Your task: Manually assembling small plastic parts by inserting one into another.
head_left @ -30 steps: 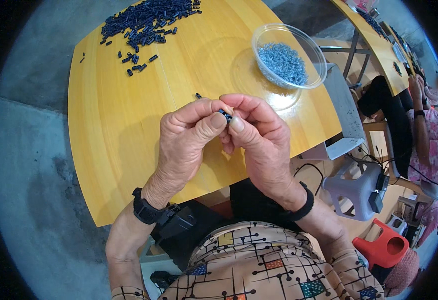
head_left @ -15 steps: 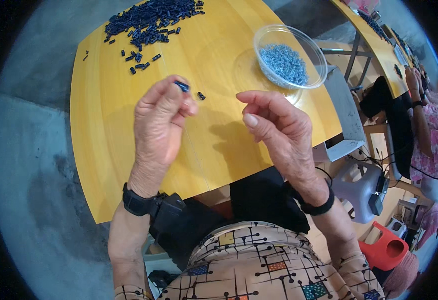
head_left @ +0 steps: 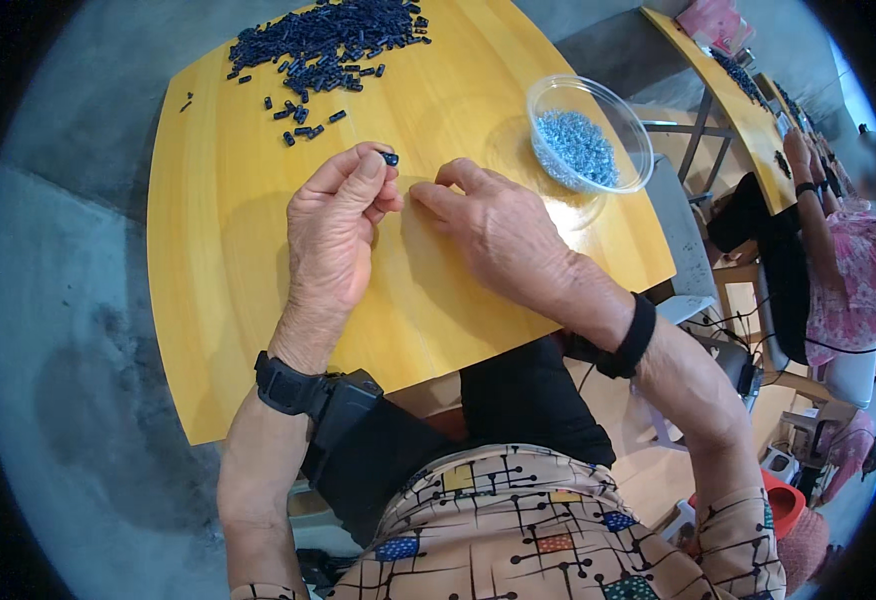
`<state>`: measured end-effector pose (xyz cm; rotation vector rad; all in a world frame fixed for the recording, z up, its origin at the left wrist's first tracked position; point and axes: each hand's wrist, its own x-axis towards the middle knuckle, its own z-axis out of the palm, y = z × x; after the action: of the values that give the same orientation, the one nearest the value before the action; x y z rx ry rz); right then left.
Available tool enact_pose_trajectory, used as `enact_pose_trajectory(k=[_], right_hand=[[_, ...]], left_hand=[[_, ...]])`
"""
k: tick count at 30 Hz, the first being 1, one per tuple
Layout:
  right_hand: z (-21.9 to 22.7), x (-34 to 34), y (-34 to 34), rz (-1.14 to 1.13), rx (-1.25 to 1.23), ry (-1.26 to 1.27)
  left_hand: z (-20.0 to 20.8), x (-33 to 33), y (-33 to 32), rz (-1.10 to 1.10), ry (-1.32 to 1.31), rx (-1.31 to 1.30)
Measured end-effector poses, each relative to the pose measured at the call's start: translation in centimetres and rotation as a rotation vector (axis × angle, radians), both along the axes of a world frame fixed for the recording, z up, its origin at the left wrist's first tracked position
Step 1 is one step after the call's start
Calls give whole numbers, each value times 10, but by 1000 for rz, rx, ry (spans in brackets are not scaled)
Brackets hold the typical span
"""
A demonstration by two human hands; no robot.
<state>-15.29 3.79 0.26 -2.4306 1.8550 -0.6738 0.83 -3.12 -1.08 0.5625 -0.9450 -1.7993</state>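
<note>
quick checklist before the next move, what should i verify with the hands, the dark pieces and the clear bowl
1. Left hand has a secure-looking pinch on the small dark piece: ok, it sits at the thumb and fingertips.
2. Right hand is free: cannot tell, its fingertips point down and their undersides are hidden.
3. Hands are apart: ok, a gap shows between them.
4. Clear bowl is upright with small bluish pieces inside: ok.
5. All dark pieces gathered in the heap: not ok, loose dark pieces lie nearer the person.
</note>
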Motion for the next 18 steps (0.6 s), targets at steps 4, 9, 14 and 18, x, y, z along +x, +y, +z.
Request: enact_pose_trajectory(k=[4,9,14,18], right_hand=[[-9,-3,-4,87,-72,-5],[-11,-10,2,87,-98,-38],[-14,-15,23,-69,-134,-227],[7,-19,48,-179,168,-1148]], left_hand=[[-1,-1,2,-13,-7,7],[2,-4,7,-80,-35,-7],[-1,-7,11,-151,3,12],[4,-11,20,-196,-9,-5]])
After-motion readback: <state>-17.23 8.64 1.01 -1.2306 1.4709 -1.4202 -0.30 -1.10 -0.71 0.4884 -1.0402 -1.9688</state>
